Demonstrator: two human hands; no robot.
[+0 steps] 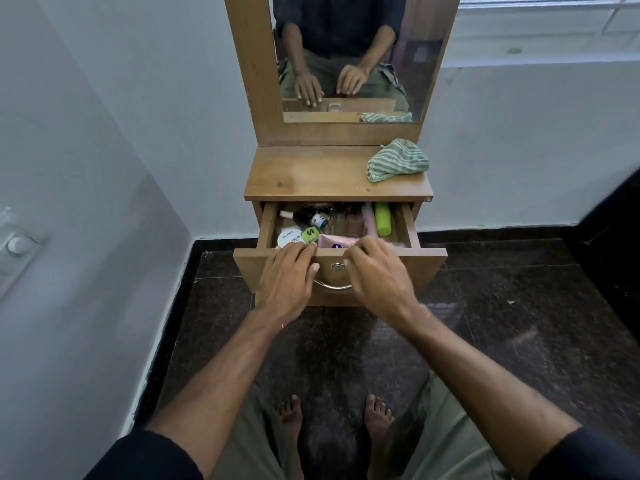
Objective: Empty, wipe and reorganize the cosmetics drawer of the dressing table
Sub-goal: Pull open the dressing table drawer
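Dark speckled floor underfoot, pale walls around. Reaching with left hand (285, 277) and right hand (375, 271) over the front edge of the open drawer (341, 268), fingers (304, 250) loosely curled, gripping nothing yet. Holding small, light, likely slippery items inside: white jar (290, 239), green bottle (383, 219); probably pinching each at mid-body. Lying on the counter (311, 174) beyond, soft striped cloth (396, 160).

Both arms reach forward, forearms bare, dark sleeves pushed up near the elbows. Left hand (285, 280) palm down, fingers stretched ahead, thumb tucked inward. Right hand (375, 271) palm down too, fingers curled, a bit blurred, holding nothing visible
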